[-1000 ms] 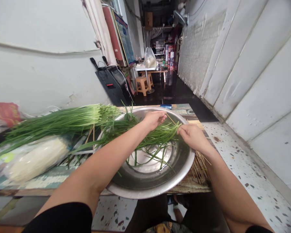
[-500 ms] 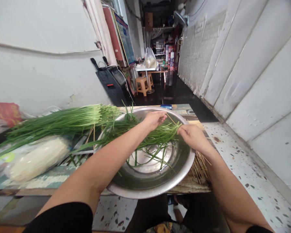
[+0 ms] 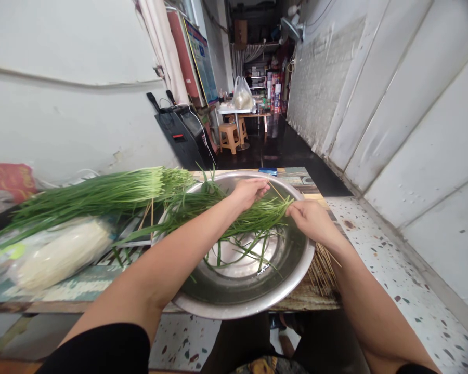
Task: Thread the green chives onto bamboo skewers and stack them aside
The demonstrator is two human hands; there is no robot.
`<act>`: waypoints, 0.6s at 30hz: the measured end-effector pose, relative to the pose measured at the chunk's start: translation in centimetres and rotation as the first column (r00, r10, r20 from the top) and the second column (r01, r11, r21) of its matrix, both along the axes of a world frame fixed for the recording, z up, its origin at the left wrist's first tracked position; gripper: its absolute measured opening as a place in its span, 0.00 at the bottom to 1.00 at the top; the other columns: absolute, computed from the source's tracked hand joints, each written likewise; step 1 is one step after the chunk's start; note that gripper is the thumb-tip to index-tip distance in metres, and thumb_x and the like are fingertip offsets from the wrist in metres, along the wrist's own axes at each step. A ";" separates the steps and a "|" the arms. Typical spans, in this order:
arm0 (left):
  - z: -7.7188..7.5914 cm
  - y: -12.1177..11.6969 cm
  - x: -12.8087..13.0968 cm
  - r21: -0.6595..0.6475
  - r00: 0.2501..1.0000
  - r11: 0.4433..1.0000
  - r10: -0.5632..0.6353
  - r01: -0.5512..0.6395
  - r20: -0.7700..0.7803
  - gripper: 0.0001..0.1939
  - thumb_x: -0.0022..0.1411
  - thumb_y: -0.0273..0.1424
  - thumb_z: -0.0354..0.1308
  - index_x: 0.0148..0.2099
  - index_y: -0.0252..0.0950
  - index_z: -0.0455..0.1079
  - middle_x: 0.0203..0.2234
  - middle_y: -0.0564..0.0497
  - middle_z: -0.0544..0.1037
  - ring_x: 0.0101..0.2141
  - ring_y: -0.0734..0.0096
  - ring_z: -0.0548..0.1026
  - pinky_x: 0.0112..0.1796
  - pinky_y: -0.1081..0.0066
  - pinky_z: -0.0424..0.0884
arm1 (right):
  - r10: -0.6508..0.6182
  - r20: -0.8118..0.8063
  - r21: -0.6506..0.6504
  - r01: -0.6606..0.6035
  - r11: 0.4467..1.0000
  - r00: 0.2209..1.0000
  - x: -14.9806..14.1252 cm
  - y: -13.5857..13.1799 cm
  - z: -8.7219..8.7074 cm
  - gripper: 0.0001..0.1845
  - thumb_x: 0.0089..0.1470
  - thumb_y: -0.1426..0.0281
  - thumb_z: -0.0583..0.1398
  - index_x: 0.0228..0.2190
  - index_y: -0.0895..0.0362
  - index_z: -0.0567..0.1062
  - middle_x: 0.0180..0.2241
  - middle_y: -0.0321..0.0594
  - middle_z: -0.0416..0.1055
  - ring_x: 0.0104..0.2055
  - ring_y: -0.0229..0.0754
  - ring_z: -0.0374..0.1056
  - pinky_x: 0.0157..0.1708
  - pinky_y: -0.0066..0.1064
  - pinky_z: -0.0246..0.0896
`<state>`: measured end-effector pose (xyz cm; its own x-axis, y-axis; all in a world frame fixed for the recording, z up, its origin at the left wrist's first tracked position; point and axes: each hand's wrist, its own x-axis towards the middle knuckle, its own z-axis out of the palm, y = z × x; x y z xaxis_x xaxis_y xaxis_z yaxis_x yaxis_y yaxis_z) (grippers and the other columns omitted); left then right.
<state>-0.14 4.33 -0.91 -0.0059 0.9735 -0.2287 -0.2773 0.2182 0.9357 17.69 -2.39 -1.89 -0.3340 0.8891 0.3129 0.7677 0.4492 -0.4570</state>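
Note:
Over the wide metal basin [image 3: 234,310], my left hand [image 3: 250,190] is closed on one end of a thin bamboo skewer [image 3: 276,191]. The skewer slants down to the pale ends of the garlic chives [image 3: 253,214], where my right hand [image 3: 309,215] pinches those ends at the basin's right side. The chives' long green leaves trail left under my left forearm, and a few loose strands hang in the basin. Whether the skewer's far tip passes through the chives is hidden by my right fingers.
A large bunch of chives [image 3: 101,195] lies left of the basin, behind a plastic-wrapped pale bundle [image 3: 64,254]. Several bamboo skewers [image 3: 320,272] lie on the table [image 3: 302,300] at the right. A blue object [image 3: 268,171] sits behind the basin. Farther back are stools [image 3: 229,137] and a small table.
Almost nothing differs; the view has shifted very slightly. Both hands keep their places and their holds on the skewer and the chives.

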 end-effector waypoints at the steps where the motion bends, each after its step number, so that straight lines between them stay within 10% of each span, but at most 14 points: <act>1: 0.0 0.0 0.0 -0.002 1.000 1.000 0.002 -0.002 0.002 0.05 0.55 0.16 0.56 0.32 0.27 0.72 0.19 0.49 0.74 0.19 0.83 0.68 0.22 0.81 0.62 | 0.004 0.000 0.002 -0.004 1.000 1.000 0.0 0.0 0.0 0.15 0.53 0.73 0.50 0.23 0.57 0.74 0.22 0.37 0.71 0.27 0.39 0.64 0.32 0.29 0.52; 18: -0.1 0.1 0.0 0.000 1.000 1.000 0.017 -0.017 -0.008 0.04 0.55 0.17 0.56 0.32 0.27 0.72 0.19 0.50 0.73 0.18 0.83 0.68 0.22 0.82 0.62 | -0.005 -0.002 0.007 0.005 1.000 1.000 0.0 0.0 0.0 0.15 0.53 0.71 0.50 0.23 0.56 0.75 0.19 0.36 0.68 0.26 0.39 0.62 0.31 0.29 0.51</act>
